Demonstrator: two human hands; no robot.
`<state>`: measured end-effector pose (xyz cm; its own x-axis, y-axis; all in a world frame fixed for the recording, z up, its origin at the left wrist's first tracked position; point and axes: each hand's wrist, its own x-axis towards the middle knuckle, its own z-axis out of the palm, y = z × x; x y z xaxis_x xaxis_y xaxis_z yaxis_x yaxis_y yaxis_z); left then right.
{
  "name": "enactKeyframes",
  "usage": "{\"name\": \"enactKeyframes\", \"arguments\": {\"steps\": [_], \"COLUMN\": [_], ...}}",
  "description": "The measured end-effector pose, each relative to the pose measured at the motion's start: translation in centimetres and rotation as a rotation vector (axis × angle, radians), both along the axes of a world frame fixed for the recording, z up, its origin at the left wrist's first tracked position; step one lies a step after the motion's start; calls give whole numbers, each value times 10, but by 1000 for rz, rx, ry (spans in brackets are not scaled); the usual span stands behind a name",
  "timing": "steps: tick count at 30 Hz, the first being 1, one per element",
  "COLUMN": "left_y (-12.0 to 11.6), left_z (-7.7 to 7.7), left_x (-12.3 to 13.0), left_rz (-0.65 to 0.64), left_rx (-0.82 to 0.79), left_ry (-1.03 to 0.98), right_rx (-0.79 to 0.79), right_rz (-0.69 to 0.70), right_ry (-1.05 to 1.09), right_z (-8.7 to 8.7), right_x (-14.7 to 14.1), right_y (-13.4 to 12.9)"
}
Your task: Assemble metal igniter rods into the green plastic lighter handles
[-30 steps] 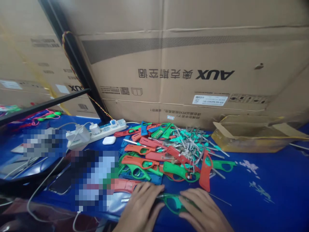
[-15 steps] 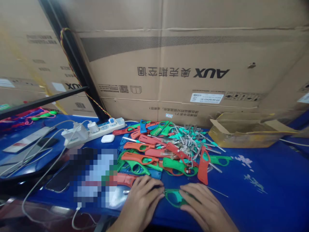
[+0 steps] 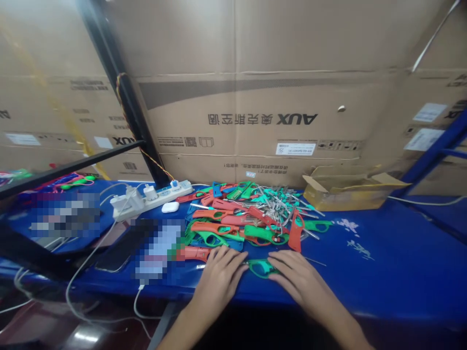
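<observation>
A green plastic lighter body with a ring-shaped guard lies between my hands near the front edge of the blue table. My left hand is closed at its left end, fingertips pressed together there. My right hand grips its right end with thumb and fingers, hiding that part. Just behind them spreads a pile of red, orange, green and blue lighter casings. Metal tubes with teal parts and white wires are heaped at the pile's right side. A thin metal rod rests beside my right hand.
An open cardboard box stands at the back right. At the left are a white power strip, a white earbud case, a dark phone and cables. Large cartons form the back wall.
The camera view has shifted, so the table and pile appear smaller and more of the front edge shows. Both hands still hold the green body in nearly the same pose.
</observation>
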<state>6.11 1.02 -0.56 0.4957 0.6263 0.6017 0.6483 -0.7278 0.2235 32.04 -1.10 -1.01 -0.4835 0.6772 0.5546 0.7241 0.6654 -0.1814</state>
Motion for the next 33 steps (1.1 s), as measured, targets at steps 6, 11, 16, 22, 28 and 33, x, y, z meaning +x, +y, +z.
{"name": "enactKeyframes", "arguments": {"steps": [6,11,16,22,28,33], "left_y": [-1,-6,-10,-14,-15,-14], "left_z": [1,8,9,7,10,9], "left_x": [0,0,-5,-10,-8,-6], "left_rz": [5,-16,-80,-177,-223,-218], "left_rx": [-32,-17,50,134,116,113], "left_ry": [5,-49,-195,-334,-293,-259], "right_rx": [56,-60,-95,-130,-204,-253], "right_rz": [-54,-67,-22,75,-71,-47], "right_ry": [-7,-223,-324,-407,-449,-507], "right_z": [20,44,61,76,85,85], "right_x": [-11,-34,-61,-111,-99,-73], "right_y": [12,51,76,85,93,91]}}
